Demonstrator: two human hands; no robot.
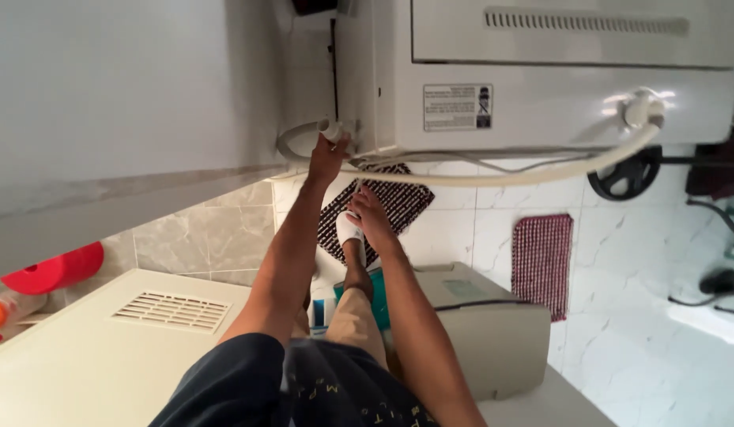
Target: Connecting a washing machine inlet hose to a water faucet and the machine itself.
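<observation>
Left hand [327, 154] grips hose [493, 179] end beside washer [556, 79]; right hand [372, 215] seemingly open.

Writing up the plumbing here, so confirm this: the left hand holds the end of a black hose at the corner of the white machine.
Wrong in one respect: the hose is white, not black. The head view shows the left hand holding the end of the white hose at the corner of the white machine.

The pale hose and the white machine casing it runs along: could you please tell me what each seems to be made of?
The hose looks like flexible plastic or rubber: it bends in smooth curves with a dull sheen. The machine casing seems glossy moulded plastic or painted metal, showing bright highlights; which, I cannot tell.
</observation>
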